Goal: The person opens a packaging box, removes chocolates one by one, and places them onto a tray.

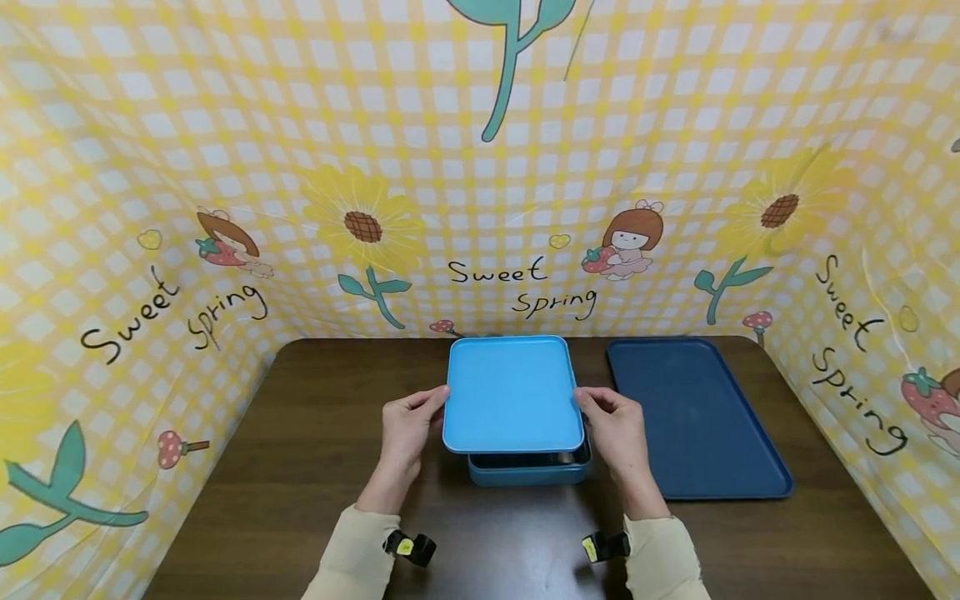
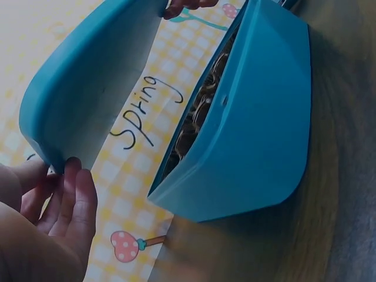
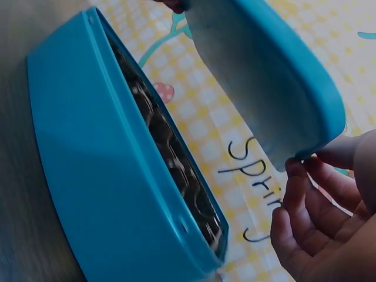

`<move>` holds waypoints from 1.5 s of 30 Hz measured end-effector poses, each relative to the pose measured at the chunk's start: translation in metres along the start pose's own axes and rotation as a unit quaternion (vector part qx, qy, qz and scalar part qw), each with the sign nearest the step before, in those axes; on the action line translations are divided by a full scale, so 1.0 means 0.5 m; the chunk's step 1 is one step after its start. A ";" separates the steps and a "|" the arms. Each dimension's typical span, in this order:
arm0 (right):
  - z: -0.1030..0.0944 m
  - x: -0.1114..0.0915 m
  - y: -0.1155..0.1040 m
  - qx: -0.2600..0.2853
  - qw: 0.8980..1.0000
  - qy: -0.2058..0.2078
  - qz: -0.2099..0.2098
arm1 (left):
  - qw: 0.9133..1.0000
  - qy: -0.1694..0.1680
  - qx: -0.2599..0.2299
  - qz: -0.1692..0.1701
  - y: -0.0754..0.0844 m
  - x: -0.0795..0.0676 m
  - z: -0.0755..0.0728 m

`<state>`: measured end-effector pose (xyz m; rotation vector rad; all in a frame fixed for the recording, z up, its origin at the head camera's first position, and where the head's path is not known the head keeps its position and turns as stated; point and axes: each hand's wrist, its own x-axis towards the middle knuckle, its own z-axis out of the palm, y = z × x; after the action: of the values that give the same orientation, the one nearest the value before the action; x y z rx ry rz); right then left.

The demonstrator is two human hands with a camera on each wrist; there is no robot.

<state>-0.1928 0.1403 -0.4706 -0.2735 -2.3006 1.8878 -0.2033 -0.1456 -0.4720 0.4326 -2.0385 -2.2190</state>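
Observation:
Both hands hold a light blue rectangular lid [image 1: 513,393] level above a blue box [image 1: 528,475]. My left hand [image 1: 406,433] pinches the lid's left edge between thumb and fingers. On the opposite edge, my right hand [image 1: 617,429] pinches in the same way. In the left wrist view, a gap separates the lid [image 2: 88,76] from the box [image 2: 252,123]. Dark brown, shiny, wavy-edged contents [image 3: 170,153] show inside the box in the right wrist view. In the head view the lid hides most of the box's opening.
A dark blue tray [image 1: 690,417] lies on the brown wooden table [image 1: 315,467] to the right of the box, close to the right hand. Yellow checked cloth [image 1: 480,200] with printed flowers and lettering stands around the table's back and sides.

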 end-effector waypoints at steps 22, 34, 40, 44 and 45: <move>0.161 -0.036 -0.026 -0.018 0.988 -0.138 -0.072 | 0.997 0.042 0.034 -0.049 0.017 0.027 -0.172; 0.251 -0.053 -0.053 -0.039 0.972 -0.221 -0.062 | 0.987 0.090 0.121 -0.046 0.026 0.027 -0.261; 0.283 -0.070 -0.056 -0.035 0.965 -0.257 -0.041 | 0.983 0.105 0.141 -0.059 0.022 0.025 -0.290; 0.303 -0.080 -0.054 -0.026 0.963 -0.267 -0.017 | 0.981 0.110 0.146 -0.062 0.017 0.025 -0.304; 0.307 -0.083 -0.053 -0.021 0.964 -0.265 -0.010 | 0.981 0.109 0.149 -0.063 0.015 0.026 -0.306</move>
<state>-0.1894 -0.0206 -0.4745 0.2892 -2.6477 2.1018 -0.1748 -0.2967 -0.4763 0.8154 -2.2795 -1.8289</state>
